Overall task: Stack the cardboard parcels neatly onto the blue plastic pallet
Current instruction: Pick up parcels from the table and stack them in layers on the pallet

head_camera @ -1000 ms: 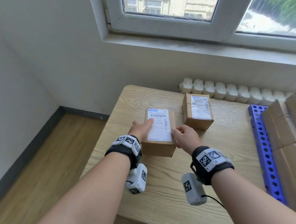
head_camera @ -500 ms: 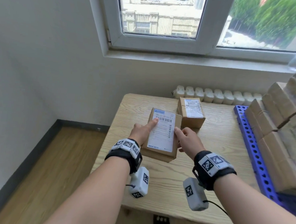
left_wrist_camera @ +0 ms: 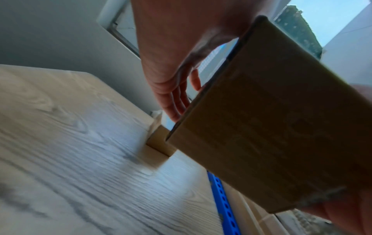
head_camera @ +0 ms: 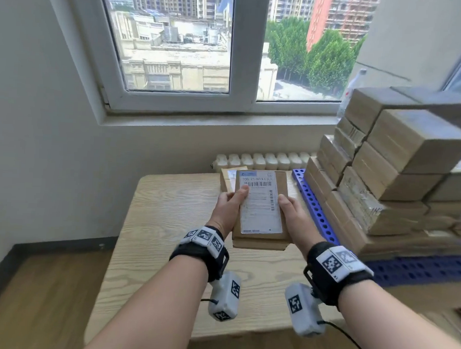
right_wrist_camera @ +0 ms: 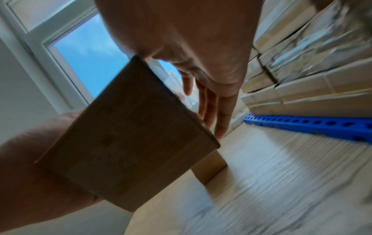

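Both hands (head_camera: 259,210) clasping parcel (head_camera: 261,202) aloft

Right side: stacked parcels (head_camera: 400,167) stand stepped on the blue pallet (head_camera: 316,205), walling off that side; top tiers blurred.
Near pallet edge: bare strip of pallet in front of the stack.
Table (head_camera: 168,219): left half & near edge open.
Far edge: second parcel (head_camera: 227,177) sits on the table just behind the held parcel (head_camera: 261,202), w/ radiator (head_camera: 262,160) behind.
Under held parcel: air gap above table.
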A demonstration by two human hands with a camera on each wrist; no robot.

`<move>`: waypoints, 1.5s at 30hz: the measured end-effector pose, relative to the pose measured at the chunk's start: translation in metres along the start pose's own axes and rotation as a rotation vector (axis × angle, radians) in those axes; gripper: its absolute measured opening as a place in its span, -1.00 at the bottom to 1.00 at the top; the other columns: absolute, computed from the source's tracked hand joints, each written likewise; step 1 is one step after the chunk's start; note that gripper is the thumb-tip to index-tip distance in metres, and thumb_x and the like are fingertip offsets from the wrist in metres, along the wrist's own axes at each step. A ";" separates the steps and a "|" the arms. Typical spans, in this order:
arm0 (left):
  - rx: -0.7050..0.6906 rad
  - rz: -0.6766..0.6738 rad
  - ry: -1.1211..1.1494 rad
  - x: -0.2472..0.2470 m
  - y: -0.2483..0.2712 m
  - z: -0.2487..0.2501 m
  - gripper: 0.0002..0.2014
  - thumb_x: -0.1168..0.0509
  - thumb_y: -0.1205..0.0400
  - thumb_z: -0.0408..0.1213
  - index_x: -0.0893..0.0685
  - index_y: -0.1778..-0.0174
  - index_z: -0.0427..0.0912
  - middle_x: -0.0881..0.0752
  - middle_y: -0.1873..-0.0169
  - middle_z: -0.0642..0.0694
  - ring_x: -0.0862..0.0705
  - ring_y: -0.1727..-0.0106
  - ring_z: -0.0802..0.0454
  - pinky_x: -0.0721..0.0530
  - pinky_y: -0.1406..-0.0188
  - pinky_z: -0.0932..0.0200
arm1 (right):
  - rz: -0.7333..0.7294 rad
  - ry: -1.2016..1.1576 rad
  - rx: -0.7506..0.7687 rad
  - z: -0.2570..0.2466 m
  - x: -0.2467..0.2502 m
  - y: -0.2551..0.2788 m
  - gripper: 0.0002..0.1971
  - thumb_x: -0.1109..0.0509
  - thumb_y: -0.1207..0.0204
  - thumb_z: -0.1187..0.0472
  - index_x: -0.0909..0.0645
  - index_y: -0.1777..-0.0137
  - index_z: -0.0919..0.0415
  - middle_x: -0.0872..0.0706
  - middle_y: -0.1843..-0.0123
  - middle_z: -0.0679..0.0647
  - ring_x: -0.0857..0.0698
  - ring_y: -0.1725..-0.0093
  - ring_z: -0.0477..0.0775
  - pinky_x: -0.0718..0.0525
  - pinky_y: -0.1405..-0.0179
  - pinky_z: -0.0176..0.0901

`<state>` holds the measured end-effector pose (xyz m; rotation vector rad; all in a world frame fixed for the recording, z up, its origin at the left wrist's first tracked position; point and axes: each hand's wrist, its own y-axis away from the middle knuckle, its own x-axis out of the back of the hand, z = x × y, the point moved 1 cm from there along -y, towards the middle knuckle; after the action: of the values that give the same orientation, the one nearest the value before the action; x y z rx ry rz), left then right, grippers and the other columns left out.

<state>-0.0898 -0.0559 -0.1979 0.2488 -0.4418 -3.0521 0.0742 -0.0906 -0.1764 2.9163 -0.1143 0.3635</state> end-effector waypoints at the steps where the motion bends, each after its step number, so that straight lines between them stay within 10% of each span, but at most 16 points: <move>1: -0.019 -0.032 -0.006 -0.010 -0.003 0.003 0.01 -0.47 -0.20 0.41 -0.53 -0.41 -0.27 -0.79 -0.14 -0.23 -0.82 -0.09 -0.16 -0.77 -0.16 -0.18 | 0.021 -0.024 0.011 -0.002 0.009 0.001 -0.45 -0.17 -0.65 -0.23 -0.36 -0.49 0.11 -0.67 -0.23 0.07 -0.70 -0.16 0.06 -0.68 -0.16 0.05; 7: -0.165 -0.185 0.021 -0.078 0.011 0.052 -0.15 -0.43 -0.26 0.20 -0.59 -0.37 -0.30 -0.79 -0.15 -0.27 -0.79 -0.16 -0.23 -0.73 -0.22 -0.23 | 0.164 -0.201 0.104 -0.035 0.071 0.003 -0.37 -0.29 -0.51 -0.26 -0.44 -0.46 0.12 -0.72 -0.23 0.15 -0.73 -0.15 0.13 -0.70 -0.19 0.12; 12: -0.302 -0.258 -0.011 -0.140 0.028 0.096 -0.38 -0.25 -0.39 -0.02 -0.62 -0.24 -0.44 -0.78 -0.07 -0.31 -0.77 0.07 -0.10 -0.78 0.22 0.19 | 0.189 -0.205 0.198 -0.071 0.136 0.000 -0.49 -0.25 -0.65 -0.11 -0.44 -0.46 0.21 -0.73 -0.13 0.12 -0.74 -0.09 0.09 -0.70 -0.05 -0.06; 18: -0.372 -0.253 0.008 -0.225 0.037 0.128 -0.34 -0.34 -0.34 0.05 -0.64 -0.24 -0.38 -0.78 -0.09 -0.32 -0.77 -0.05 -0.22 -0.74 -0.11 -0.08 | 0.208 -0.184 0.318 -0.097 0.224 0.001 -0.45 -0.26 -0.53 -0.26 -0.60 -0.34 0.12 -0.78 -0.13 0.14 -0.76 -0.14 0.18 -0.68 -0.24 0.19; 22: -0.400 -0.291 0.006 -0.282 0.042 0.141 -0.82 -0.27 -0.66 -0.18 -0.69 0.08 -0.20 -0.77 0.11 -0.19 -0.75 0.19 -0.04 -0.75 0.13 0.11 | 0.197 -0.196 0.376 -0.106 0.278 0.004 -0.45 -0.21 -0.48 -0.24 -0.68 -0.25 0.13 -0.80 -0.12 0.17 -0.76 -0.14 0.21 -0.67 -0.27 0.22; 28: -0.433 -0.250 -0.033 -0.364 0.050 0.154 -0.76 -0.19 -0.74 -0.18 -0.62 -0.13 -0.28 -0.73 0.16 -0.16 -0.72 0.24 -0.01 -0.73 0.33 0.24 | 0.146 -0.141 0.409 -0.107 0.367 0.000 -0.60 -0.17 -0.65 -0.12 -0.67 -0.25 0.09 -0.79 -0.14 0.15 -0.74 -0.10 0.10 -0.64 -0.06 -0.07; 34: -0.473 -0.166 -0.228 -0.445 0.049 0.159 -0.33 -0.23 -0.40 0.23 -0.68 -0.23 -0.23 -0.76 -0.15 -0.28 -0.74 -0.19 -0.28 -0.66 -0.31 -0.22 | 0.208 -0.106 0.391 -0.102 0.445 -0.017 -0.36 -0.23 -0.25 -0.37 -0.70 -0.21 -0.02 -0.79 -0.12 0.06 -0.71 -0.19 0.18 -0.57 -0.37 0.20; 39: -0.524 -0.175 -0.407 -0.478 0.040 0.166 -0.38 -0.08 -0.61 0.15 -0.61 -0.29 -0.33 -0.68 0.05 -0.17 -0.62 0.07 -0.06 -0.51 0.17 0.20 | 0.226 -0.085 0.327 -0.100 0.484 -0.037 -0.36 -0.21 -0.11 -0.40 -0.69 -0.06 -0.03 -0.80 -0.01 0.12 -0.74 -0.09 0.22 -0.60 -0.31 0.32; 45: -0.546 -0.126 -0.676 -0.489 0.000 0.164 -0.60 -0.11 -0.78 -0.05 -0.52 -0.43 -0.22 -0.72 -0.18 -0.09 -0.70 -0.07 0.04 -0.68 -0.05 0.12 | 0.210 -0.117 0.189 -0.089 0.494 -0.085 -0.43 -0.26 -0.30 -0.27 -0.68 -0.14 0.11 -0.81 -0.05 0.23 -0.78 -0.06 0.30 -0.71 -0.19 0.31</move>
<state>0.3649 0.0241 0.0313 -0.8111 0.4219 -3.1397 0.5398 -0.0145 0.0162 3.1204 -0.4293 0.2477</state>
